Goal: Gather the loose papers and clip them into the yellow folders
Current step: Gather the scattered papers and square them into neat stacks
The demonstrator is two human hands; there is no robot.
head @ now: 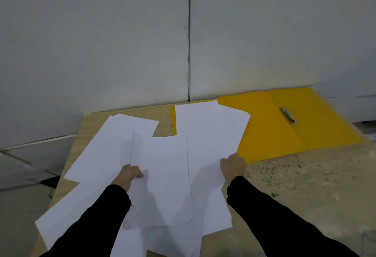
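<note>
Left hand (130, 175): pinching a raised sheet (160, 179); may slip or crease. Right hand (233, 166): gripping the edge of the loose papers (205, 134) fanned over the tabletop (91, 128); some overhang, could slide off. Yellow folder (284, 126): open beyond, clip (288, 115) exposed, partly covered.

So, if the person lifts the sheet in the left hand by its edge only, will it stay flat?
Probably not: the sheet looks thin and already bows where the left hand pinches it. It is likely light and may slide off the loose papers beneath.
</note>
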